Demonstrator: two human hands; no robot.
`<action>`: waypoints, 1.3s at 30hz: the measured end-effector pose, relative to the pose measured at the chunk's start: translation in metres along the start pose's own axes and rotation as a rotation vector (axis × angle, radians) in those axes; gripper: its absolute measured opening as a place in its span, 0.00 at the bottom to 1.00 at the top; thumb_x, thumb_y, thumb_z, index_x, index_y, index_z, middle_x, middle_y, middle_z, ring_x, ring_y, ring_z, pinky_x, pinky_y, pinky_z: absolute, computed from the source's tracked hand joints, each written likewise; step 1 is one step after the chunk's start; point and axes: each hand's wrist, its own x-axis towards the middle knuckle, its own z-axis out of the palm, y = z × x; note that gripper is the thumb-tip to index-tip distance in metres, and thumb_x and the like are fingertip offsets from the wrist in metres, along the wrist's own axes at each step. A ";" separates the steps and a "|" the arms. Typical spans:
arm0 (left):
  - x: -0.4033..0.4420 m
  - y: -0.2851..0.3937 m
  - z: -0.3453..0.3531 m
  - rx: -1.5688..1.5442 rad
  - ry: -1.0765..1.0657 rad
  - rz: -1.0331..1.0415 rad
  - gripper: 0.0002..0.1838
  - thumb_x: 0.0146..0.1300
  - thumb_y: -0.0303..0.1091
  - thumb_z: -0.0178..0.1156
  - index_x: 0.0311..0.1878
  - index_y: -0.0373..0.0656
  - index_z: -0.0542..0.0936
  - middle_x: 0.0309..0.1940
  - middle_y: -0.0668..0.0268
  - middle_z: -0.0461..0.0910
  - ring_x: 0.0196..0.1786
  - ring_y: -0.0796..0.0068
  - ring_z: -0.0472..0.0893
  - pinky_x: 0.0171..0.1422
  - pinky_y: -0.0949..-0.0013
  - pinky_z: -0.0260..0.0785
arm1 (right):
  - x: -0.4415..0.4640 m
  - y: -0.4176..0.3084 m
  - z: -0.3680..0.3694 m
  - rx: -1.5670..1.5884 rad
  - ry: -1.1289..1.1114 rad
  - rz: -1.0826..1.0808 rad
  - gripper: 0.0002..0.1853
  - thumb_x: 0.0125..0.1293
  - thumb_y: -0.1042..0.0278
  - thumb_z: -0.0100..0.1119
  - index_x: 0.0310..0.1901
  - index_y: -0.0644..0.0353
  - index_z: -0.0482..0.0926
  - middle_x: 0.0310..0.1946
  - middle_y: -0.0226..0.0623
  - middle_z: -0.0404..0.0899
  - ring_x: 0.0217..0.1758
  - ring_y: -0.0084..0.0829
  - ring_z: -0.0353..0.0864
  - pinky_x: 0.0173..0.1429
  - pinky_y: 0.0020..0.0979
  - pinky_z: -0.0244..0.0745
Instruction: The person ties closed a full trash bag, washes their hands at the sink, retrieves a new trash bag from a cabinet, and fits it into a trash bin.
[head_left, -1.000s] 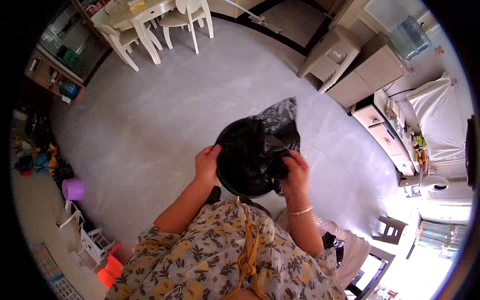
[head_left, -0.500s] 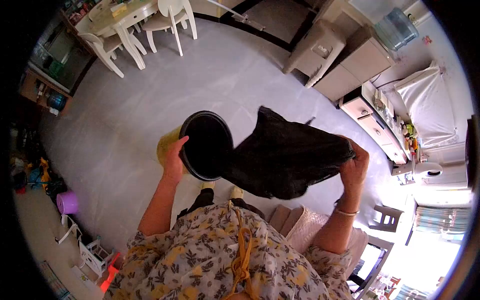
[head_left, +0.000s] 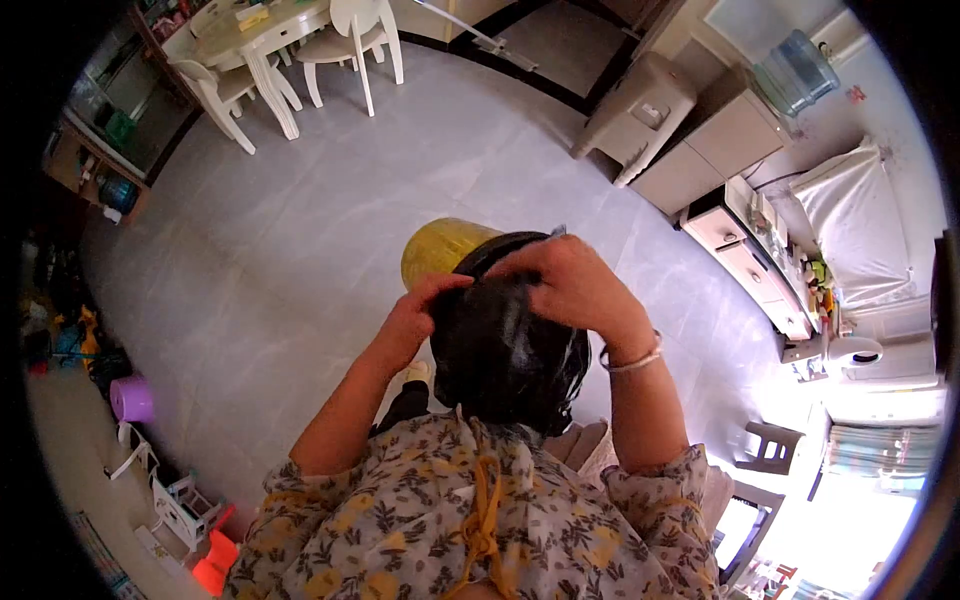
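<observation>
A yellow trash can point(head_left: 440, 250) with a black rim is tilted in front of my body, its mouth turned towards me. A black plastic bag point(head_left: 515, 350) covers the mouth and hangs down against my front. My left hand point(head_left: 412, 325) grips the near left side of the rim, the index finger laid along the bag's edge. At the upper right of the rim, my right hand point(head_left: 580, 285) pinches the bag, its fingers bent inward. The bag and rim partly hide the fingertips of both hands.
A white table point(head_left: 260, 35) and chairs point(head_left: 350, 45) stand at the far left. A beige stool point(head_left: 645, 105) and a drawer cabinet point(head_left: 740, 250) line the right. A purple bucket point(head_left: 131, 398) sits at the left, with a cushioned seat point(head_left: 585, 450) close behind the bag.
My right hand has brought the bag from far right over to the can's mouth. The can has moved right and turned, and my left hand has shifted along its rim.
</observation>
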 end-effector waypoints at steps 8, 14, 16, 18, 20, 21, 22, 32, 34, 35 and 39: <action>-0.006 0.023 0.047 0.011 0.272 -0.402 0.17 0.58 0.36 0.67 0.45 0.35 0.77 0.41 0.63 0.77 0.49 0.72 0.76 0.55 0.67 0.67 | -0.003 0.006 0.022 -0.772 0.298 0.219 0.18 0.45 0.57 0.71 0.35 0.55 0.79 0.31 0.37 0.75 0.34 0.39 0.80 0.34 0.39 0.75; -0.008 -0.024 0.043 0.029 0.475 -0.341 0.11 0.58 0.30 0.63 0.42 0.36 0.80 0.36 0.62 0.76 0.42 0.67 0.76 0.50 0.67 0.67 | -0.050 -0.029 -0.008 -1.112 0.532 0.247 0.26 0.43 0.73 0.69 0.49 0.56 0.77 0.44 0.40 0.75 0.46 0.42 0.75 0.46 0.37 0.75; -0.006 -0.027 0.048 0.099 0.504 -0.279 0.11 0.58 0.30 0.63 0.42 0.36 0.80 0.37 0.61 0.75 0.43 0.66 0.76 0.51 0.67 0.67 | -0.060 -0.036 0.014 -0.921 0.613 0.216 0.23 0.45 0.80 0.62 0.47 0.61 0.76 0.47 0.44 0.75 0.48 0.45 0.75 0.53 0.39 0.73; -0.003 -0.024 0.055 0.171 0.519 -0.215 0.10 0.57 0.29 0.63 0.42 0.36 0.80 0.37 0.61 0.74 0.44 0.66 0.75 0.51 0.68 0.66 | -0.063 -0.031 0.059 -0.438 0.512 0.003 0.17 0.47 0.86 0.51 0.42 0.65 0.76 0.45 0.47 0.76 0.51 0.46 0.75 0.56 0.40 0.73; 0.000 -0.014 0.059 0.033 0.533 -0.165 0.10 0.56 0.29 0.62 0.41 0.37 0.81 0.41 0.60 0.71 0.47 0.64 0.74 0.53 0.67 0.64 | -0.062 0.002 0.110 -0.248 0.283 0.318 0.13 0.48 0.82 0.53 0.37 0.63 0.79 0.46 0.50 0.76 0.52 0.51 0.75 0.56 0.41 0.72; -0.001 -0.007 0.060 0.036 0.516 -0.159 0.10 0.56 0.29 0.62 0.41 0.37 0.81 0.41 0.60 0.71 0.47 0.64 0.74 0.53 0.67 0.64 | -0.060 0.033 0.121 -0.442 0.046 0.670 0.17 0.52 0.76 0.55 0.45 0.62 0.79 0.48 0.50 0.76 0.54 0.51 0.75 0.57 0.43 0.71; -0.004 0.003 0.062 0.020 0.496 -0.188 0.10 0.56 0.26 0.58 0.42 0.35 0.79 0.41 0.63 0.71 0.47 0.67 0.73 0.55 0.69 0.63 | -0.080 0.071 0.140 -0.903 0.325 0.428 0.23 0.57 0.68 0.55 0.56 0.61 0.74 0.54 0.50 0.74 0.58 0.49 0.73 0.62 0.43 0.68; -0.024 0.039 0.094 0.003 0.220 -0.067 0.10 0.46 0.19 0.54 0.35 0.34 0.73 0.37 0.63 0.67 0.43 0.67 0.70 0.54 0.71 0.60 | -0.089 0.159 0.146 -0.616 0.537 0.227 0.24 0.63 0.68 0.51 0.62 0.61 0.69 0.59 0.50 0.72 0.61 0.47 0.72 0.67 0.41 0.65; -0.024 0.053 0.094 0.017 0.153 -0.085 0.09 0.46 0.19 0.52 0.34 0.34 0.72 0.33 0.66 0.67 0.40 0.71 0.70 0.51 0.73 0.61 | -0.080 0.170 0.151 -0.593 0.492 0.247 0.24 0.63 0.67 0.51 0.62 0.62 0.69 0.59 0.50 0.72 0.61 0.46 0.72 0.67 0.41 0.65; -0.023 0.048 0.091 0.018 0.145 -0.090 0.09 0.46 0.19 0.52 0.34 0.34 0.72 0.33 0.66 0.67 0.40 0.71 0.70 0.51 0.73 0.61 | -0.075 0.175 0.154 -0.580 0.457 0.258 0.24 0.63 0.67 0.51 0.62 0.62 0.69 0.59 0.50 0.72 0.61 0.46 0.73 0.67 0.41 0.65; -0.018 0.023 0.072 -0.070 0.205 -0.151 0.09 0.44 0.20 0.49 0.32 0.37 0.71 0.29 0.70 0.68 0.36 0.77 0.69 0.45 0.75 0.62 | -0.058 0.184 0.175 -0.522 0.261 0.279 0.24 0.64 0.67 0.51 0.62 0.62 0.69 0.58 0.50 0.73 0.60 0.46 0.74 0.66 0.41 0.66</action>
